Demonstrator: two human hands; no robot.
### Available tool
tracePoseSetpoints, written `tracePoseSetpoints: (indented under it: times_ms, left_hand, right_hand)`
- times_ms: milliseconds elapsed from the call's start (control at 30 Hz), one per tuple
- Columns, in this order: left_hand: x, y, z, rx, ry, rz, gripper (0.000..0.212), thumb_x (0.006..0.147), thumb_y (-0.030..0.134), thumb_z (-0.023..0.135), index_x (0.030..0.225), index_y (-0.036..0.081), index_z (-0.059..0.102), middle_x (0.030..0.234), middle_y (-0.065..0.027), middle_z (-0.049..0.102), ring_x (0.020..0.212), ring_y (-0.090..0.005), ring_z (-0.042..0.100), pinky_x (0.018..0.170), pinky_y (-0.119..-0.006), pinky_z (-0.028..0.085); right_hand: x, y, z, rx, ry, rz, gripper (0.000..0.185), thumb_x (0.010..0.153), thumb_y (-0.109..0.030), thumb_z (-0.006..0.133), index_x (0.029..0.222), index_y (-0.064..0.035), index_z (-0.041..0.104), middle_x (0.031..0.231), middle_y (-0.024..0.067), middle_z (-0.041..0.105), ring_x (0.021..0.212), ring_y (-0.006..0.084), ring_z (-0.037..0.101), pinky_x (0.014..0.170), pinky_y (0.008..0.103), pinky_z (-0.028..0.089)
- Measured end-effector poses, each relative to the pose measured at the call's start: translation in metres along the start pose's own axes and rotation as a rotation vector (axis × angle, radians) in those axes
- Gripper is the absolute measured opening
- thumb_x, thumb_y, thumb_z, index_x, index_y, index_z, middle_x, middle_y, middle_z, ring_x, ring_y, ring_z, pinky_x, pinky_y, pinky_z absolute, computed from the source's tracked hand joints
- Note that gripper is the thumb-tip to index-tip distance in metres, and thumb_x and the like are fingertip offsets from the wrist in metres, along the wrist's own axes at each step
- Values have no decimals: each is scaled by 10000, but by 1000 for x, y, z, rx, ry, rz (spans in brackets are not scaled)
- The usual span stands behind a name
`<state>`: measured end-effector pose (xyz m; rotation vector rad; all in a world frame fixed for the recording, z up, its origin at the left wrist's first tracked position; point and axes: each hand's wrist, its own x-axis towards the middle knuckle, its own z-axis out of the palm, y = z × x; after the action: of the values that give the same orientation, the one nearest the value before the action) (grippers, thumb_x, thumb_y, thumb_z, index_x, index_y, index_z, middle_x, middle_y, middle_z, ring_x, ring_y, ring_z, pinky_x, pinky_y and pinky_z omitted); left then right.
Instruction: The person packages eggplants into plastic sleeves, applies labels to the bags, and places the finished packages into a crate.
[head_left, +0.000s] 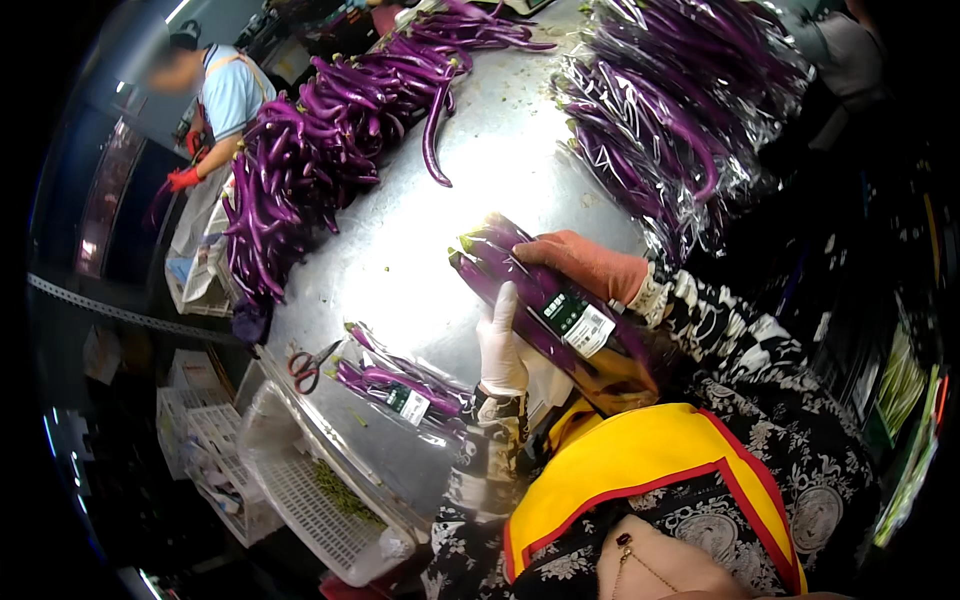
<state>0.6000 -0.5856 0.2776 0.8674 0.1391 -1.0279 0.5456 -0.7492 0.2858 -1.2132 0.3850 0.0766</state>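
Note:
A clear plastic bag of long purple eggplants, bearing a dark and white label, is held over the metal table in front of my body. My right hand, in an orange-red glove, grips its upper side near the stem ends. On the bag's left side lies my left hand in a white glove, thumb raised along it; its fingers are hidden beneath the bag. Another labelled bag of eggplants rests on the table at lower left, beside scissors with dark red handles.
Loose eggplants form a long heap along the table's far left edge. Bagged eggplants are piled at upper right. A white plastic basket with green trimmings stands below the table edge. A person in red gloves stands at upper left.

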Motion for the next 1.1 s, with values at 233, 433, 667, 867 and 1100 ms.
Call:
tracePoseSetpoints:
  times_ms: [233,433,667,867,1100]
  left_hand:
    - [16,1,32,-60,116,-12,488,873,101,675,1324,80,488,1121,-43,599,992,-161,572,834,-304,496]
    - [12,8,42,176,360,-2,430,870,108,669,1268,10,539,1054,-59,631,952,-170,599,850,-311,489]
    - [16,-1,19,146,397,-164,255,864,136,679,1070,-13,673,967,-65,664,861,-159,612,779,-297,493]
    - [18,0,19,399,404,-105,300,862,196,697,1069,-19,665,870,-58,661,765,-145,606,684,-287,485]
    - [15,-8,4,439,389,-116,278,864,212,703,1014,-21,672,731,-41,641,598,-130,556,568,-268,449]
  right_hand:
    - [-3,28,-27,-756,50,-863,503,857,-273,672,1269,-50,489,1001,153,631,843,267,637,770,333,512]
    - [-20,45,-29,-708,-17,-577,697,838,-189,693,1432,-107,338,1320,192,465,1232,346,459,1020,415,386]
    - [-15,91,-36,16,-101,44,687,858,-134,685,1443,-114,327,1366,202,420,1280,335,428,1063,393,367]
    - [-1,77,-28,310,-42,182,453,943,-213,594,1350,-83,445,1271,165,513,1120,238,540,951,334,442]
    - [7,42,-11,540,29,316,434,967,-310,511,1241,25,524,1089,71,630,917,93,595,821,236,490]
